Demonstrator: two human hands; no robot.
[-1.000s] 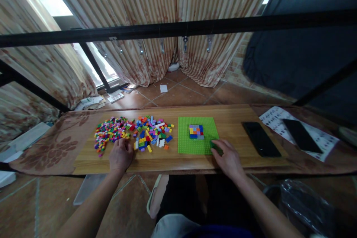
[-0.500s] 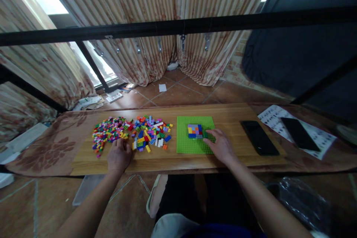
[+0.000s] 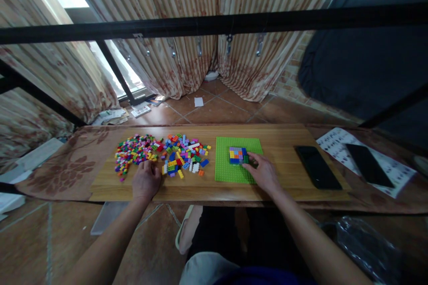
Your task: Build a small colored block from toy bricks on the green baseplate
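Note:
On the bright green baseplate (image 3: 222, 173) sits a low patch of joined toy bricks (image 3: 236, 155) in blue, yellow, orange, lilac and red. My right hand (image 3: 264, 171) pinches a dark green brick (image 3: 246, 159) between thumb and fingers, right against the patch's right side. Whether it is pressed down on the studs I cannot tell. My left hand (image 3: 146, 180) rests on the board with its fingers curled, just in front of a heap of small coloured bricks (image 3: 132, 153). Anything inside those fingers is hidden. Right of that heap lies a looser spread of larger bricks (image 3: 185, 153).
A wooden board (image 3: 200, 189) carries the bricks. A black phone (image 3: 317, 167) lies at its right end, and another dark phone (image 3: 369, 164) lies on a printed sheet (image 3: 334, 138) beyond. A black metal bar (image 3: 187, 25) crosses in front of the curtains.
My right hand has brought the dark green brick left against the patch, its fingers closing in. The left hand stays by the heap. The whole view has shifted slightly.

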